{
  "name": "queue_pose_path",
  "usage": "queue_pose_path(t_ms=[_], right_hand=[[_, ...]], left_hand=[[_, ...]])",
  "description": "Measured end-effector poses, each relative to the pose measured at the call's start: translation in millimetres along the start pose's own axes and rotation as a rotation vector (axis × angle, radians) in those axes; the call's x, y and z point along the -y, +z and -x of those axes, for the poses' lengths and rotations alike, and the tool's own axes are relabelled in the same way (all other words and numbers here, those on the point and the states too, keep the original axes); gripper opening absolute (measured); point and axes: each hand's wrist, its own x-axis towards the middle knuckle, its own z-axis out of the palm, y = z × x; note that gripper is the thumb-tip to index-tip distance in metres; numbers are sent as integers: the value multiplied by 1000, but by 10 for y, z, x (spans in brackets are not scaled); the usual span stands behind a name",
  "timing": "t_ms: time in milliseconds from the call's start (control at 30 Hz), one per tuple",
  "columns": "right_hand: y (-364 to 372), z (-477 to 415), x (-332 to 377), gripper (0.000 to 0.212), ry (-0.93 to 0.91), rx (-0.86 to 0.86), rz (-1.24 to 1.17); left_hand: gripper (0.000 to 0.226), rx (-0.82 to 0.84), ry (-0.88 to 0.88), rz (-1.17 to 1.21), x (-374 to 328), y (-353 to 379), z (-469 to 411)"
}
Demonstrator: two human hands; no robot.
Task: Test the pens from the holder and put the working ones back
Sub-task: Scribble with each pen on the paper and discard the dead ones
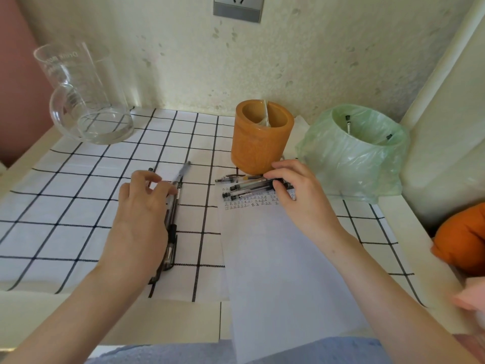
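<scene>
Sorting tested pens: left hand [139, 206] fingers pinching one off the left pile of black pens [170, 232]; right hand [296, 190] fingers curled on clear pens [249, 189] beside orange cylindrical holder [259, 143], likely for return.

Cream tabletop [183, 321] under white black-gridded cloth [65, 195], bearing clear glass jug [86, 95], orange cylindrical holder [259, 143] (nearly empty), green-bagged bin [354, 158], white paper sheet [283, 271], loose pens [172, 232].

Bare forearms, no sleeves; light blue garment [236, 353] below
</scene>
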Motion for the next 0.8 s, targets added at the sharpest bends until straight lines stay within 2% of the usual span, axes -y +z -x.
queue_pose_path(t_ms=[100,167,233,300,367,467,600,700,800], right_hand=[[-23,11,58,20,36,-9,-116],[-57,20,141,17,142,39,-300],[-103,24,244,13,284,159,-545],[-128,36,318,23,377,289,-711],[-115,54,353,32,402,348,-782],[-84,62,354,35,434,307,-905],[-94,78,387,10,433,301,-948],[-104,97,427,5,399,325,-917],[-138,110,452,3,369,336,-879]], left_hand=[[53,-96,42,124,-41,-96,-59],[47,-133,54,346,-129,-178,-78],[47,-84,18,590,-263,-231,-67],[48,10,-24,744,-382,-220,-37],[47,122,-58,840,-462,-183,2],[43,266,-80,888,-523,-128,66],[28,392,-90,906,-550,-75,112],[18,441,-81,913,-575,-59,121],[18,444,-35,865,-594,-41,138]])
